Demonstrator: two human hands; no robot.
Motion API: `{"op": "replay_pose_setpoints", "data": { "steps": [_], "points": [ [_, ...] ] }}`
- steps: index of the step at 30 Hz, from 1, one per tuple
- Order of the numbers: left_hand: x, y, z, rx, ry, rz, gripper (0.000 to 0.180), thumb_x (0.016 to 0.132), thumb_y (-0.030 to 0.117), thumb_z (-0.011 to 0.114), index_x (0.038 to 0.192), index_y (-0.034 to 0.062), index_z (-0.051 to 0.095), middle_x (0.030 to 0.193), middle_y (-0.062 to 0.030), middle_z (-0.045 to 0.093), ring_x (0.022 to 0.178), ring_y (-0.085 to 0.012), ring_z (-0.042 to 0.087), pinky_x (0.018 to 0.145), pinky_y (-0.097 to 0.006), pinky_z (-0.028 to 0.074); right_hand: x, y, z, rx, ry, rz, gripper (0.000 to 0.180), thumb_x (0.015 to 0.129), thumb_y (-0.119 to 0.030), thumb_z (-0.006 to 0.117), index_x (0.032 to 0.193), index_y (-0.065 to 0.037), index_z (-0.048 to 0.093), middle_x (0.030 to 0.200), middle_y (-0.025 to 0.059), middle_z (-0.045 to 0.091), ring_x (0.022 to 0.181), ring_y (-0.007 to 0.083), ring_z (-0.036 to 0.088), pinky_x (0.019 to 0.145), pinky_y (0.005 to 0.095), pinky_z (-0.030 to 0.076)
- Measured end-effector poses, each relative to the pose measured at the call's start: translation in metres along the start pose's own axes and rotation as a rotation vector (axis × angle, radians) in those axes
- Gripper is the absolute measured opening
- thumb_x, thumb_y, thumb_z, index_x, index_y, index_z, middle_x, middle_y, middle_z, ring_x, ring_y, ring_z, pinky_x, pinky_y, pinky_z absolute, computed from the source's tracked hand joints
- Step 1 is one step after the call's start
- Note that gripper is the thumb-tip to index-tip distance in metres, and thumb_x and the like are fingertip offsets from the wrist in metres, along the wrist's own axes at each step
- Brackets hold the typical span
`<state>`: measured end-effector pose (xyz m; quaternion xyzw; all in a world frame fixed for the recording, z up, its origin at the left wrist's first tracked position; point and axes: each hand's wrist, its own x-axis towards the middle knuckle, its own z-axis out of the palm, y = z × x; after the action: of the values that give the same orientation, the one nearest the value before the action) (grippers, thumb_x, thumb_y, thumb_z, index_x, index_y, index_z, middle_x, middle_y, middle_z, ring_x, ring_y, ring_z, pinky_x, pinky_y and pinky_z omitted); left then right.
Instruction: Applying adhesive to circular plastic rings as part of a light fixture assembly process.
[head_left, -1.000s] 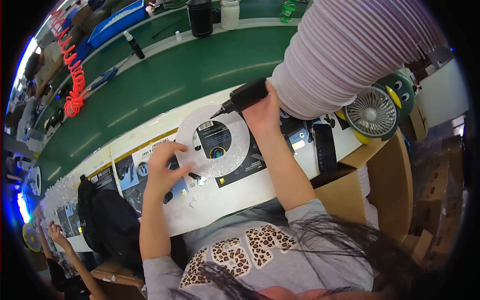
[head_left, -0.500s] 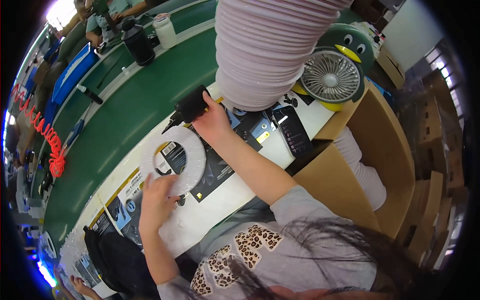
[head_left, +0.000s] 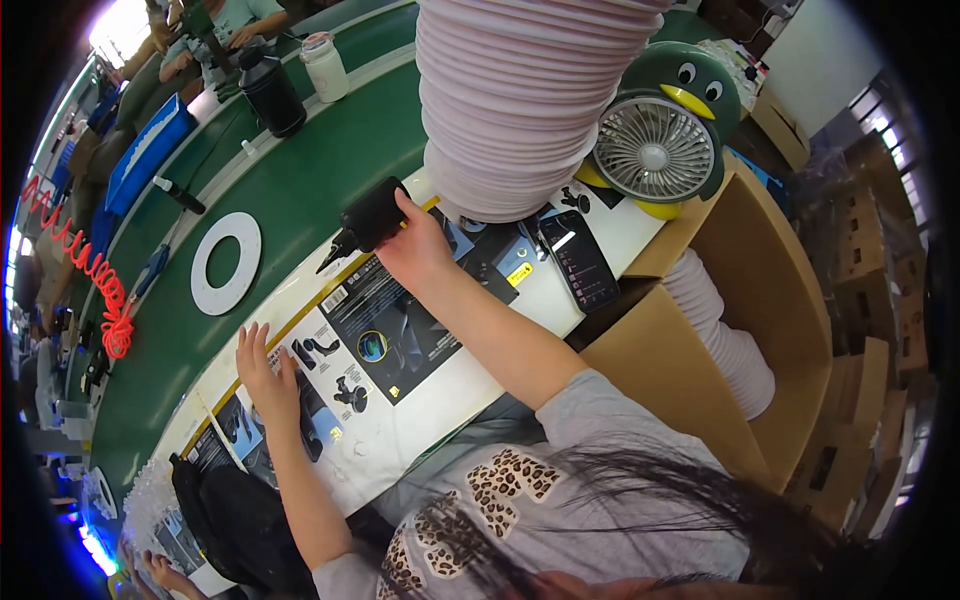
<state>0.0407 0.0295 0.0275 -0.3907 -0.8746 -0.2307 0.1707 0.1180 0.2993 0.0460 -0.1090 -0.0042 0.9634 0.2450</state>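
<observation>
My right hand (head_left: 415,245) is wrapped round a black squeeze bottle (head_left: 372,213), tilted so that its narrow dark nozzle points down and left. Above the printed sheets on the white table edge, my left hand (head_left: 268,380) is empty, its fingers apart. Beyond those fingertips, a flat white ring (head_left: 226,263) lies on the green conveyor belt (head_left: 300,190). Between my hands are printed cardboard sheets (head_left: 400,335) in black, white and yellow. A tall stack of white rings (head_left: 520,110) stands just past my right hand.
A phone (head_left: 580,260) lies right of the sheets, near a green penguin-shaped fan (head_left: 655,150). More white rings (head_left: 722,335) fill an open cardboard box (head_left: 790,330). Across the belt stand a black bottle (head_left: 270,90) and a white jar (head_left: 324,68). A black bag (head_left: 230,520) sits at lower left.
The white ring that was under my left hand now lies on the green belt, farther left. My left hand has let go and moved left. The bottle stays in my right hand.
</observation>
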Motion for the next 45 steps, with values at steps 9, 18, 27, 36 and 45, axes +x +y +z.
{"op": "replay_pose_setpoints", "data": {
  "steps": [9, 18, 27, 36, 45],
  "points": [
    [0.008, -0.008, -0.013, -0.031, 0.284, -0.074, 0.025, 0.087, 0.005, 0.055, 0.112, 0.0022, 0.057, 0.122, -0.0152, 0.056, 0.127, -0.0351, 0.044, 0.104, -0.043, 0.033, 0.027, 0.006, -0.024, 0.013, 0.177, -0.083, 0.023, 0.092, -0.018, 0.058, 0.109, -0.003, 0.058, 0.107, 0.0112, 0.064, 0.102, 0.0245, 0.061, 0.092, 0.0386, 0.05],
    [0.018, 0.018, -0.052, -0.164, 0.362, -0.069, 0.023, 0.084, 0.001, 0.058, 0.107, 0.0027, 0.058, 0.115, -0.0158, 0.058, 0.12, -0.0332, 0.048, 0.103, -0.04, 0.034, 0.027, 0.01, -0.036, -0.028, 0.052, 0.06, 0.025, 0.095, -0.022, 0.053, 0.111, -0.003, 0.059, 0.11, 0.0107, 0.064, 0.102, 0.0242, 0.062, 0.092, 0.0382, 0.05],
    [0.032, 0.117, -0.198, -0.837, 0.506, 0.111, 0.028, 0.098, 0.021, 0.048, 0.09, -0.0006, 0.064, 0.073, -0.0066, 0.064, 0.069, -0.0154, 0.063, 0.096, -0.037, 0.038, 0.051, 0.002, -0.065, -0.073, 0.074, 0.079, 0.024, 0.091, -0.02, 0.061, 0.106, -0.001, 0.06, 0.101, 0.0114, 0.066, 0.094, 0.0244, 0.064, 0.088, 0.0361, 0.052],
    [-0.013, 0.134, -0.221, -0.464, 0.369, 0.25, 0.015, 0.091, 0.011, 0.055, 0.101, 0.002, 0.061, 0.086, -0.0056, 0.066, 0.087, -0.0208, 0.059, 0.089, -0.037, 0.041, 0.054, 0.004, -0.06, -0.114, -0.063, 0.347, 0.026, 0.088, -0.022, 0.066, 0.101, 0.0, 0.06, 0.1, 0.0114, 0.065, 0.093, 0.0212, 0.062, 0.08, 0.0311, 0.054],
    [-0.116, 0.108, -0.193, -0.849, 0.485, -0.188, 0.02, 0.097, 0.012, 0.048, 0.105, -0.0033, 0.059, 0.091, -0.0103, 0.063, 0.086, -0.0164, 0.062, 0.08, -0.029, 0.047, -0.016, 0.038, -0.008, -0.23, -0.208, 0.574, 0.027, 0.093, -0.016, 0.058, 0.112, 0.003, 0.056, 0.106, 0.0126, 0.064, 0.105, 0.0235, 0.06, 0.099, 0.0357, 0.049]
  ]
}}
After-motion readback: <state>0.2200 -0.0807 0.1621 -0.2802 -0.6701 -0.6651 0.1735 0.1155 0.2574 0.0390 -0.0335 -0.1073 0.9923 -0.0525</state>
